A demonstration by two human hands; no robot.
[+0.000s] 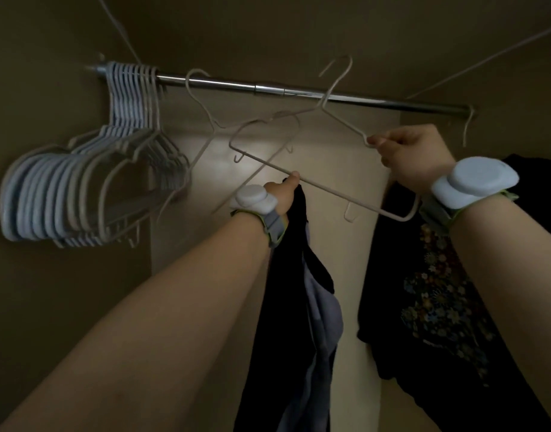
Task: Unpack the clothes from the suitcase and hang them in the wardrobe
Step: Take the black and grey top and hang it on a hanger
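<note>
One rail [268, 88] is seen across the upper frame, with a bunch of over ten hangers [81, 182] crowded at upper left and one hanger [205, 120] hung alone. A further hanger [314, 188] at centre is pinched at its shoulder by the closed right hand [414, 157]. Its lower bar is touched by the left hand [283, 194], which is clamped on a dark garment [286, 307]. One dark flowered garment [439, 307] is hung at lower right.
</note>
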